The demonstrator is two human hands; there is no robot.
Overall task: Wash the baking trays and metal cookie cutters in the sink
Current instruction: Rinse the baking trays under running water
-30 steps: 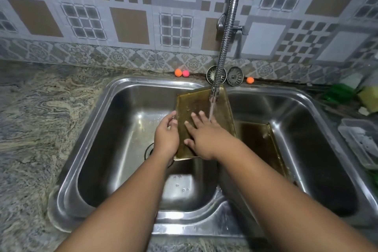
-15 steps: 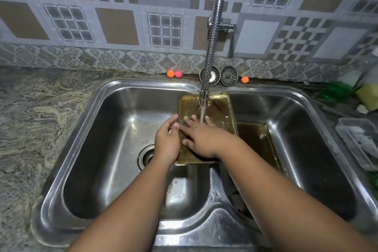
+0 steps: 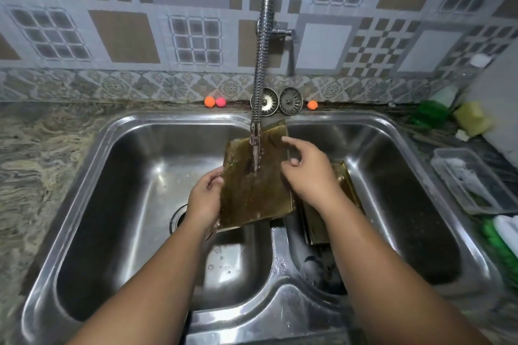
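right hand (image 3: 308,173) lifted off baking tray (image 3: 252,193), fingers spread | left hand (image 3: 206,199) fingers pinching tray's left edge

Tray (image 3: 252,193) over sink divider (image 3: 277,246), 2nd tray (image 3: 315,228) in R basin (image 3: 406,204) (beside it), strainers (image 3: 291,101) behind.

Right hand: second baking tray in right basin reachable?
Likely yes: second baking tray sits just below the right hand, only its own forearm above it; left hand holds the upper tray.

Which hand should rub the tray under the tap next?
Right, probably. The left hand grips the tray by its left edge, steadying it under the tap; the right hand seems free, just above the wet face.
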